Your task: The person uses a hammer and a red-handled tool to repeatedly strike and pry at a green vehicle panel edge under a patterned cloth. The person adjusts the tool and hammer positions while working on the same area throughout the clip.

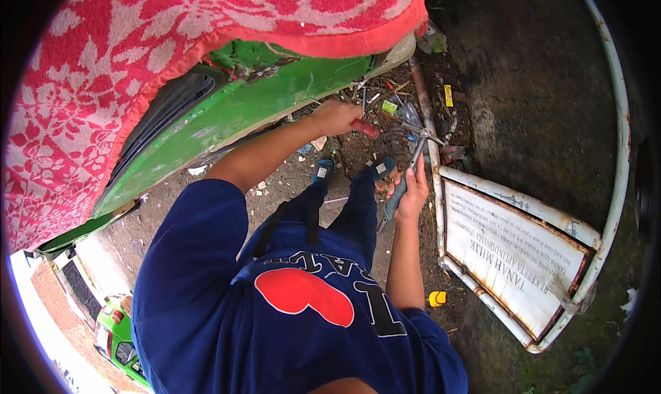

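My left hand (334,117) is closed round a red-handled screwdriver (365,128). Its handle sticks out to the right of the fist, and a thin metal tip seems to show on the fist's left. That hand is close to the lower edge of a green car body (275,94); whether the tip touches the panel I cannot tell. In my right hand (412,195) is a hammer (418,151) with a grey-green grip, its metal head up and beside a rusty white pipe frame. The hammer head is apart from the screwdriver handle.
A red and pink floral blanket (158,56) drapes over the car. On the right stands a white sign board (509,235) in a rusty pipe frame (623,132). Litter and stones lie on the dirt ground (275,191). A yellow cup-like piece (437,298) lies near the sign. Another green vehicle (118,332) is behind at left.
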Demonstrator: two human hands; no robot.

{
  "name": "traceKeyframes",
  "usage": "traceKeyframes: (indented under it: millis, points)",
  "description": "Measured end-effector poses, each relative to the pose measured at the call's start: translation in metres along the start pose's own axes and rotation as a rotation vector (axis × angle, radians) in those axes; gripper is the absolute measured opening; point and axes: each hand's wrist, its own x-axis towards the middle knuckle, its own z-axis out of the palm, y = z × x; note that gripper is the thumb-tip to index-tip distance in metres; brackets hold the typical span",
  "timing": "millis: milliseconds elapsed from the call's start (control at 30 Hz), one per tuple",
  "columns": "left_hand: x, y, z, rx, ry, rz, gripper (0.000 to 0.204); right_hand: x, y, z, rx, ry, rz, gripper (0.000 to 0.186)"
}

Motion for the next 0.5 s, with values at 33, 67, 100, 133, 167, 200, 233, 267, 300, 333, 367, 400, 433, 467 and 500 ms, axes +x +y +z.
traceKeyframes:
  millis: [33, 67, 100, 133, 167, 200, 233, 267, 300, 333, 367, 400, 433, 467, 500]
  points:
    - [0.000, 0.000, 0.001, 0.002, 0.007, 0.003, 0.018, 0.000, 0.001, -0.001, 0.005, -0.002, -0.001, 0.057]
    - [0.000, 0.000, 0.001, 0.005, 0.014, 0.006, 0.019, -0.001, 0.002, -0.001, -0.007, -0.004, -0.001, 0.057]
    - [-0.001, -0.001, 0.003, 0.012, 0.020, 0.013, 0.019, -0.004, 0.002, 0.000, -0.020, -0.006, -0.001, 0.057]
    - [-0.002, -0.001, 0.004, 0.019, 0.026, 0.019, 0.019, -0.007, 0.002, 0.001, -0.033, -0.008, -0.001, 0.056]
    - [-0.003, -0.001, 0.005, 0.026, 0.032, 0.026, 0.019, -0.009, 0.003, 0.002, -0.061, -0.015, -0.013, 0.056]
    - [-0.003, -0.002, 0.008, 0.044, 0.047, 0.021, 0.019, -0.013, 0.005, 0.004, -0.090, -0.022, -0.026, 0.056]
    - [-0.003, -0.003, 0.010, 0.063, 0.061, 0.017, 0.019, -0.017, 0.008, 0.006, -0.118, -0.029, -0.038, 0.057]
    - [-0.002, -0.004, 0.012, 0.081, 0.076, 0.012, 0.019, -0.022, 0.012, 0.008, -0.089, -0.020, -0.080, 0.056]
    - [0.000, -0.004, 0.010, 0.079, 0.087, 0.014, 0.019, -0.029, 0.017, 0.010, -0.059, -0.011, -0.123, 0.056]
    - [0.003, -0.004, 0.007, 0.076, 0.097, 0.016, 0.019, -0.033, 0.024, 0.014, -0.028, -0.001, -0.167, 0.056]
    - [0.004, -0.004, 0.005, 0.074, 0.107, 0.019, 0.019, -0.035, 0.031, 0.020, -0.099, -0.004, -0.226, 0.056]
    - [0.004, -0.003, 0.004, 0.077, 0.106, 0.004, 0.019, -0.036, 0.033, 0.020, -0.091, -0.022, -0.185, 0.056]
    - [0.005, -0.002, 0.003, 0.079, 0.104, -0.010, 0.019, -0.037, 0.035, 0.021, -0.083, -0.040, -0.145, 0.055]
    - [0.005, -0.001, 0.002, 0.081, 0.102, -0.024, 0.018, -0.039, 0.035, 0.020, -0.074, -0.058, -0.104, 0.055]
    - [0.004, -0.002, 0.002, 0.070, 0.114, -0.019, 0.018, -0.045, 0.031, 0.023, -0.001, 0.006, -0.136, 0.054]
